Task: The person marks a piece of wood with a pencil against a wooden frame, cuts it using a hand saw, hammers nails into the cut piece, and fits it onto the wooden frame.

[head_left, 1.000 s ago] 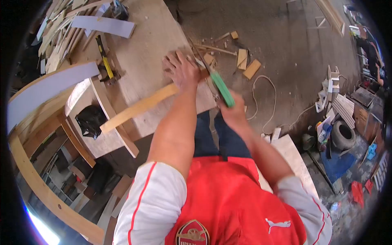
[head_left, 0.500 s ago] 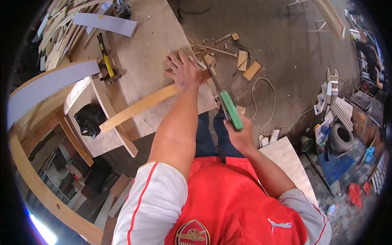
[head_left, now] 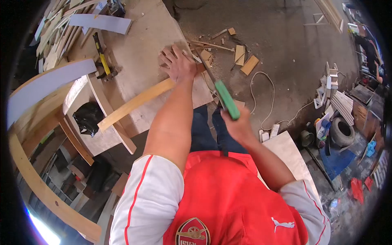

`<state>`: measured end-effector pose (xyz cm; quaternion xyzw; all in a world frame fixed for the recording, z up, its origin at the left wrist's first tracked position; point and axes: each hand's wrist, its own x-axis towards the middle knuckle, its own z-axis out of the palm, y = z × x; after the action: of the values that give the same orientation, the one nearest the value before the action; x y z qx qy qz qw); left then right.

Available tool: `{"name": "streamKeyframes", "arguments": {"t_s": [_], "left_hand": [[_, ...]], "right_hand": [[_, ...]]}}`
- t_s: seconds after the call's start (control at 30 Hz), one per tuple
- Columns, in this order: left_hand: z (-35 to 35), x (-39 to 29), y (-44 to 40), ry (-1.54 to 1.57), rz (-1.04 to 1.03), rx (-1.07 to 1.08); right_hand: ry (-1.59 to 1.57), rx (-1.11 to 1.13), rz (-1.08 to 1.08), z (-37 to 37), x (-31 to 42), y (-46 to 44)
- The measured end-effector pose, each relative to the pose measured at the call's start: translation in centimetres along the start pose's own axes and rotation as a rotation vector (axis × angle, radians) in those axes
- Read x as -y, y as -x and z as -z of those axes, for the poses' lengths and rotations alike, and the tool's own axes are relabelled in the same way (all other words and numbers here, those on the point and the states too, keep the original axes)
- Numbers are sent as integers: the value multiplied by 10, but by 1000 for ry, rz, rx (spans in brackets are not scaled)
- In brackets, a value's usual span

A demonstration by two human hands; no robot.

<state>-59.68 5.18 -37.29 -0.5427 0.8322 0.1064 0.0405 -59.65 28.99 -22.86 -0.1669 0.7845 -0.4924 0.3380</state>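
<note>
My left hand (head_left: 178,65) lies palm down with fingers spread, over the far end of a curved wooden strip (head_left: 136,103) on the plywood table. My right hand (head_left: 238,123) is closed around the green handle (head_left: 227,100) of a handsaw. The narrow saw blade (head_left: 207,68) reaches away from me, just right of my left hand, beside the strip's end at the table edge. Whether the teeth are inside the wood is too small to tell.
A yellow-and-black hammer (head_left: 104,61) and a black plastic bag (head_left: 87,118) lie on the plywood table (head_left: 143,45). Curved wooden frame parts (head_left: 53,90) stand at left, below piled offcuts (head_left: 57,34). Wood scraps (head_left: 249,64) and a cord (head_left: 272,98) lie on the floor.
My right hand and the saw have slid a short way forward, away from my body. My left hand stays on the strip. The whole view has shifted slightly.
</note>
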Motion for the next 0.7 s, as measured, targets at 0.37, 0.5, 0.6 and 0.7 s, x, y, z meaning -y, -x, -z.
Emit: {"name": "streamKeyframes", "arguments": {"t_s": [0.37, 0.5, 0.6, 0.7], "left_hand": [[-9, 1, 0, 12, 0, -20], [2, 2, 1, -19, -32, 12], [0, 0, 0, 9, 6, 18], [-4, 3, 1, 27, -13, -10]], "right_hand": [[-10, -1, -6, -7, -3, 1], [161, 79, -219, -51, -117, -66], [157, 19, -141, 3, -79, 15], [122, -34, -179, 20, -73, 35]]}}
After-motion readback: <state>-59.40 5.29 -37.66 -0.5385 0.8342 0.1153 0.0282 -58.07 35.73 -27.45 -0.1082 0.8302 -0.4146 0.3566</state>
